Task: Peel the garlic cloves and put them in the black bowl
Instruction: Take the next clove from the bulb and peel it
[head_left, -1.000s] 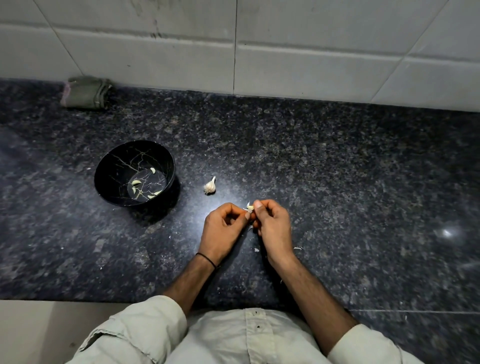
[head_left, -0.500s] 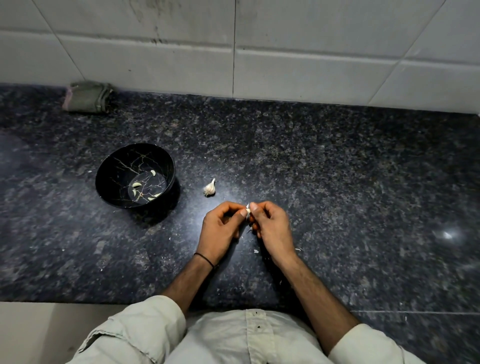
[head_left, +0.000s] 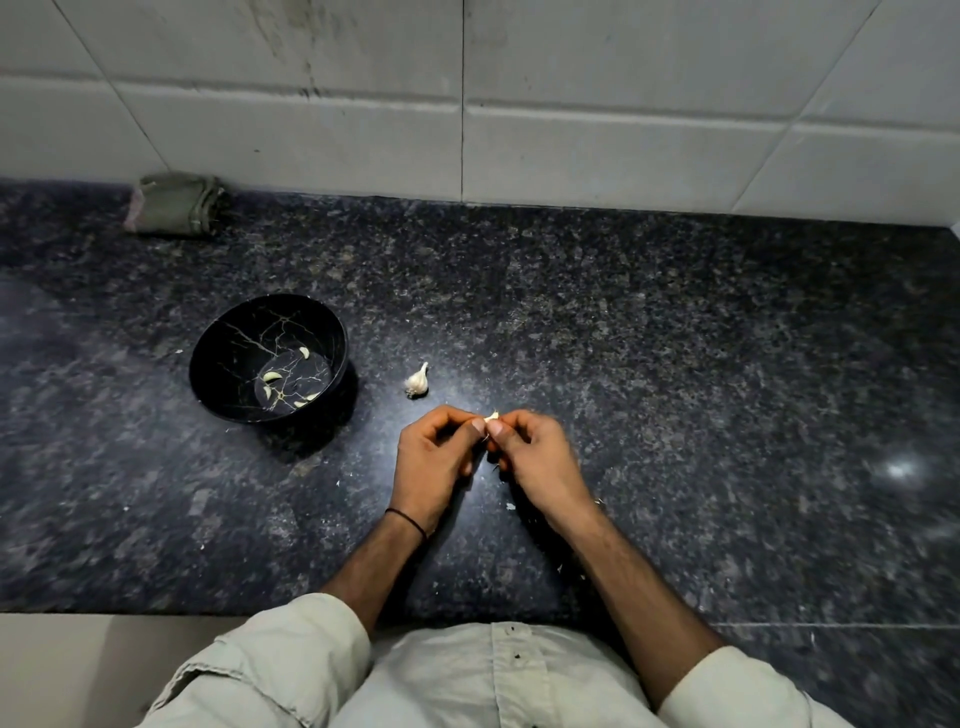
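A small garlic clove (head_left: 491, 416) is pinched between the fingertips of my left hand (head_left: 434, 460) and my right hand (head_left: 537, 462), which meet just above the dark granite counter. Only the clove's pale tip shows between the thumbs. A partly broken garlic bulb (head_left: 417, 382) lies on the counter just beyond my hands. The black bowl (head_left: 228, 332), marked with thin gold veins, stands to the left and holds several peeled cloves (head_left: 271, 375).
A folded green cloth (head_left: 174, 205) lies at the back left against the white tiled wall (head_left: 571, 145). Small bits of garlic skin (head_left: 510, 505) are scattered on the counter (head_left: 701, 389) near my wrists. The counter's front edge runs just before my body.
Both hands stay together on the clove, with the fingertips shifting slightly on it. The view has tilted a little; the bowl and bulb have not moved.
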